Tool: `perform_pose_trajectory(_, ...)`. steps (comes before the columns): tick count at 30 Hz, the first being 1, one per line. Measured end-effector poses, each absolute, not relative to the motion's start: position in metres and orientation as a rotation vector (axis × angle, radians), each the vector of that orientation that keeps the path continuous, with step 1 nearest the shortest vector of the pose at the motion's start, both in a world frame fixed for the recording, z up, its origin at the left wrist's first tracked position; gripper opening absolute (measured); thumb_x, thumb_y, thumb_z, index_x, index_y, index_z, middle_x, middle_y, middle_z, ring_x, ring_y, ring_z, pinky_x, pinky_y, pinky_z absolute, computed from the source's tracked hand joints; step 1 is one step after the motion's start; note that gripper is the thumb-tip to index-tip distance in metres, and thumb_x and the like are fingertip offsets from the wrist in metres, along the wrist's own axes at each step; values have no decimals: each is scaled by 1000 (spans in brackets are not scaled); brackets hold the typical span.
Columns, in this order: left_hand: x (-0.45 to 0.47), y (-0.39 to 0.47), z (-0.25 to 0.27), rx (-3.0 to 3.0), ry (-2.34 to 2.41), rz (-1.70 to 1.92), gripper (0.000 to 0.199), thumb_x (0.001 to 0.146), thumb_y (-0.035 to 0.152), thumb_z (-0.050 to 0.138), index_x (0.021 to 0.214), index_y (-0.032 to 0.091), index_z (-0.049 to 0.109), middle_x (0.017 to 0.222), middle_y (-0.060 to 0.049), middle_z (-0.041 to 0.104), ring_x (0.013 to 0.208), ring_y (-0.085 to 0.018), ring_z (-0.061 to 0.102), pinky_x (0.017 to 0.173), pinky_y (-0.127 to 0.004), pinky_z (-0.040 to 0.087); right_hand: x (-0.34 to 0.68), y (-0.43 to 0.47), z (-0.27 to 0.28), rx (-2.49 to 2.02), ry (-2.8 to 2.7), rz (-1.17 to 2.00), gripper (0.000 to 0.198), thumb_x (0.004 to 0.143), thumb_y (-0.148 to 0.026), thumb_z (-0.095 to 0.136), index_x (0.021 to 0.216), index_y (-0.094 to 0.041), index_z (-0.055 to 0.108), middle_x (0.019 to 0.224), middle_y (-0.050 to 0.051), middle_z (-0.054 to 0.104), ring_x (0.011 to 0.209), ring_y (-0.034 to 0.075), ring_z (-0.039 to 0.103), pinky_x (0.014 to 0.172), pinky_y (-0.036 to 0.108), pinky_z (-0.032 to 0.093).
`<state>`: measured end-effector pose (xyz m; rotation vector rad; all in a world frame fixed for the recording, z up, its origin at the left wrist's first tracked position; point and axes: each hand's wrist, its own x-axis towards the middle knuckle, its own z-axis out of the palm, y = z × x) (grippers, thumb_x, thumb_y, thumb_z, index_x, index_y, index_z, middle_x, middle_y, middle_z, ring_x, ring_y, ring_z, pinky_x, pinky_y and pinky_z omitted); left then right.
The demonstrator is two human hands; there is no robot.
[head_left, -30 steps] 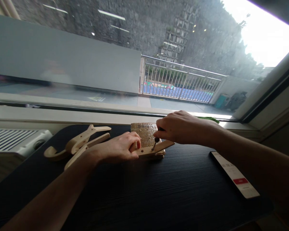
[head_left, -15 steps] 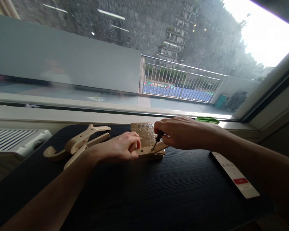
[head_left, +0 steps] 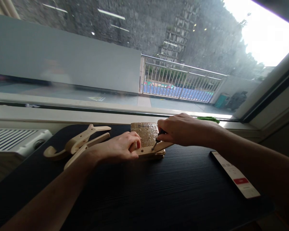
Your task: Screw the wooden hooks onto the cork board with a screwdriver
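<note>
My right hand (head_left: 176, 130) is closed round the dark handle of a screwdriver (head_left: 161, 133). The screwdriver's tip meets a hole in a pale wooden piece (head_left: 146, 150). That piece lies across the near edge of a tape-wrapped cardboard block (head_left: 144, 133), which is dotted with small holes. My left hand (head_left: 126, 146) grips the wooden piece's left end, fingers bent over it. To the left, curved wooden parts (head_left: 83, 139) with small holes lie on the dark table (head_left: 146, 192), partly behind my left forearm.
A phone (head_left: 238, 176) with a lit screen lies at the right, partly under my right forearm. A green cloth (head_left: 208, 119) rests on the window sill (head_left: 62, 115) beyond the table. A white radiator (head_left: 19, 138) stands at the left.
My right hand has shifted slightly right and up, tilting the screwdriver a little more to the right. Its tip stays at the same hole. The left hand is still.
</note>
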<state>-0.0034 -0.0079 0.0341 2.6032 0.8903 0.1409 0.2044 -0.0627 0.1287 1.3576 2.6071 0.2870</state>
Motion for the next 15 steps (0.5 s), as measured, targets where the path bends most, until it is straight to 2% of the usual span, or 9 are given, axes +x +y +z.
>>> perform_pose_trajectory(8,-4,-9,33,2582,912,148,20,71,34,54,86,23,61,103,-1,54,95,-18,50,83,-26,39,197,-64,131,1491,2510,234,42,87,-48,32,73,-19,59,63,3,61,56,14,51,51,25,26)
perform_pose_trajectory(13,-3,-8,33,2591,891,145,19,72,34,53,84,22,60,103,-1,54,95,-18,50,84,-26,38,202,-68,132,1450,2611,236,27,81,-39,46,98,-21,56,70,2,64,57,14,51,51,24,25)
perform_pose_trajectory(15,-3,-9,34,2590,900,143,19,71,35,53,84,22,60,103,-1,54,94,-17,50,82,-25,38,205,-69,134,1417,2659,191,22,79,-32,48,98,-24,56,73,0,65,58,13,51,51,24,24)
